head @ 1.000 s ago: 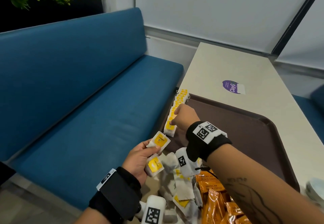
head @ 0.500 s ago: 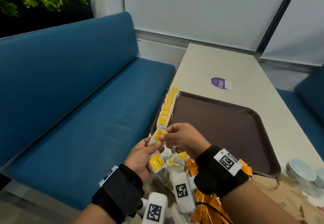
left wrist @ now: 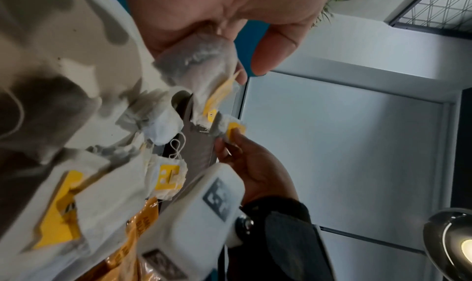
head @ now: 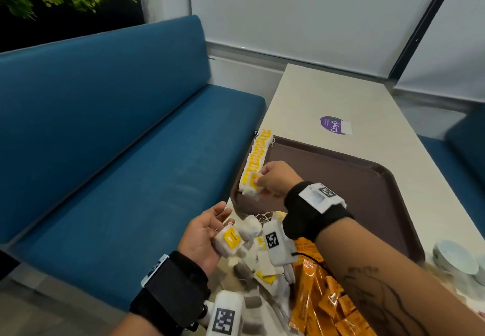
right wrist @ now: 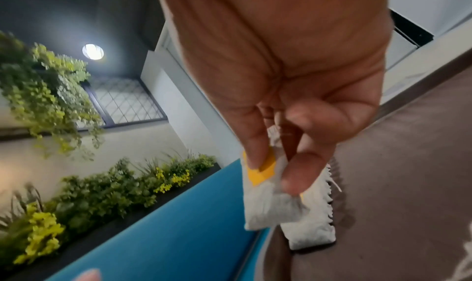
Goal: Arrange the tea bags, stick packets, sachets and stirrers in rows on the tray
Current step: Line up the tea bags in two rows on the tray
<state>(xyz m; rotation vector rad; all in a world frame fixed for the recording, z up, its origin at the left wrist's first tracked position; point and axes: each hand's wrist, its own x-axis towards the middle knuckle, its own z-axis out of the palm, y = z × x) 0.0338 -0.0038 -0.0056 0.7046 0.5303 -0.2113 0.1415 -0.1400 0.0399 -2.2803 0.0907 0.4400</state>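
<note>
A brown tray (head: 367,186) lies on the white table. Along its left rim runs a row of white tea bags with yellow tags (head: 258,153). My right hand (head: 273,180) pinches one tea bag (head: 251,187) between thumb and fingers at the near end of that row; the right wrist view shows this bag (right wrist: 265,196) held just above the row's end (right wrist: 314,225). My left hand (head: 207,233) hovers off the tray's near left corner and holds another tea bag (head: 228,239) against its palm, seen too as a tea bag (left wrist: 201,59) in the left wrist view.
Loose tea bags (head: 259,257) are heaped at the table's near edge, with orange stick packets (head: 320,299) beside them. White cups (head: 456,259) stand at the right. A purple sticker (head: 334,125) marks the table beyond the tray. A blue bench (head: 118,165) runs along the left.
My right hand took a tea bag from my left hand's fingers and carried it forward to the near end of the row. The left hand keeps one bag.
</note>
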